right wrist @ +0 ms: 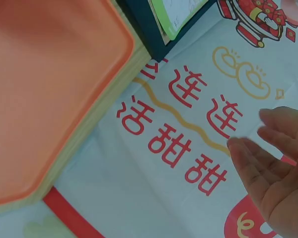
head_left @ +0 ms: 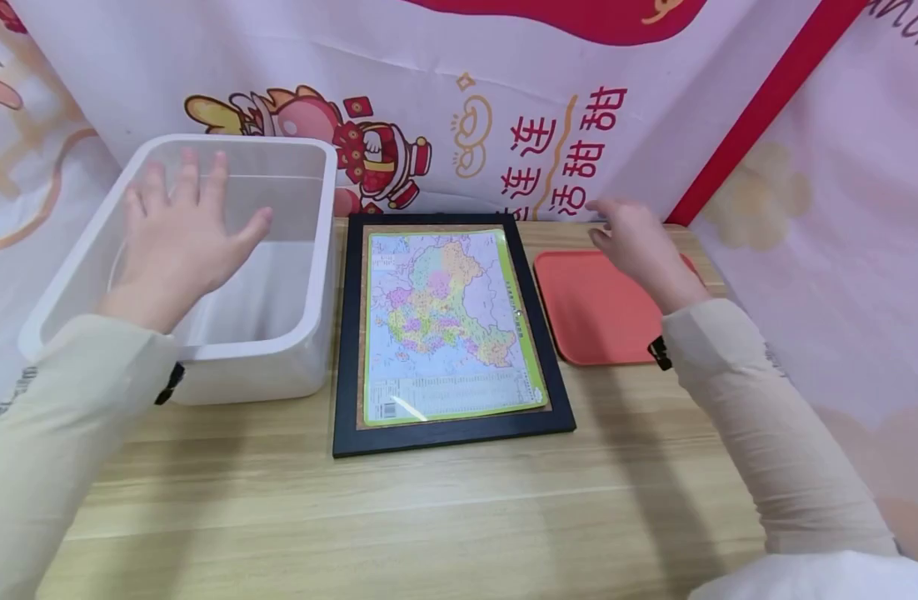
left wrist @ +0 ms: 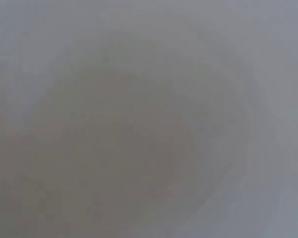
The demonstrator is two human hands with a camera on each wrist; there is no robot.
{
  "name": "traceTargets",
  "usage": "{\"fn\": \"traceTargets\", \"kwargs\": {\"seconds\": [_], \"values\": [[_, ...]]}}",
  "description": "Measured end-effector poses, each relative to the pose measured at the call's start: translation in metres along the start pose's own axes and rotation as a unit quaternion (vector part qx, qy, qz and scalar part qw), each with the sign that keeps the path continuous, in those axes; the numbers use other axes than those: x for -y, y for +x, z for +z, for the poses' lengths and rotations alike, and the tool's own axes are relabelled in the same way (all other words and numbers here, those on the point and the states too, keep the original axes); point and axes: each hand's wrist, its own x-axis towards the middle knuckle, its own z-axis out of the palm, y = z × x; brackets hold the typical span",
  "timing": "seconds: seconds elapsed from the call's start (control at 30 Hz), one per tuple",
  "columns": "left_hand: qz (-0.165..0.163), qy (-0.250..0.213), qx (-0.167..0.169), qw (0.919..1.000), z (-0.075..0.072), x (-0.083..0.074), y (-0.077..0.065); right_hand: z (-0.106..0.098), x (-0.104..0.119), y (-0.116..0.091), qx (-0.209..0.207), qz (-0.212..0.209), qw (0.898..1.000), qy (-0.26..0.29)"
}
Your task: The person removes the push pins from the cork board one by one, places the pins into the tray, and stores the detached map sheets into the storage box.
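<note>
My left hand (head_left: 182, 242) is spread flat over the white plastic bin (head_left: 320, 275), fingers straight and thumb out to the side, holding nothing. On the right, my right hand (head_left: 639, 246) hovers above the far part of the red tray (head_left: 601, 308). Its fingers are loosely bent with a gap to the thumb, and the right wrist view shows the same hand (right wrist: 280, 173) with nothing in it. Between the hands lies a dark-framed board (head_left: 459, 436) with a colourful map sheet (head_left: 436, 325) on it. The left wrist view is a grey blur.
A wooden table (head_left: 429, 517) carries the bin, board and tray. Behind them hangs a white cloth (head_left: 414, 75) printed with red lettering and cartoon figures, and it continues along both sides. Both wrists wear black straps partly under cream sleeves (head_left: 759, 433).
</note>
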Motion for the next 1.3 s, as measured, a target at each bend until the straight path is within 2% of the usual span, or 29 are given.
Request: {"fn": "traceTargets", "kwargs": {"seconds": [0.23, 0.33, 0.47, 0.63, 0.8, 0.93, 1.07, 1.17, 1.3], "values": [[0.018, -0.010, -0.005, 0.9998, 0.002, -0.017, -0.007, 0.010, 0.002, 0.002, 0.032, -0.002, 0.999, 0.041], [0.028, -0.016, -0.007, 0.9994, 0.003, -0.025, -0.011, 0.018, 0.003, 0.005, 0.052, 0.003, 0.997, 0.058], [0.047, -0.023, -0.011, 0.9986, 0.007, -0.041, -0.018, 0.033, 0.004, 0.007, 0.058, -0.003, 0.996, 0.065], [0.090, -0.031, -0.028, 0.9951, 0.012, -0.066, -0.032, 0.053, 0.007, 0.009, 0.069, -0.014, 0.994, 0.078], [0.147, -0.029, -0.067, 0.9865, 0.022, -0.091, -0.048, 0.072, 0.007, 0.012, 0.086, -0.015, 0.991, 0.099], [0.192, -0.017, -0.089, 0.9772, 0.040, -0.108, -0.059, 0.085, 0.007, 0.012, 0.091, -0.029, 0.991, 0.099], [0.228, -0.005, -0.100, 0.9685, 0.065, -0.119, -0.066, 0.096, 0.009, 0.010, 0.108, -0.009, 0.988, 0.110], [0.241, 0.002, -0.090, 0.9665, 0.084, -0.123, -0.068, 0.103, 0.010, 0.009, 0.116, 0.003, 0.986, 0.120], [0.242, 0.011, -0.061, 0.9684, 0.110, -0.126, -0.068, 0.115, 0.008, 0.006, 0.117, 0.003, 0.984, 0.136]]}}
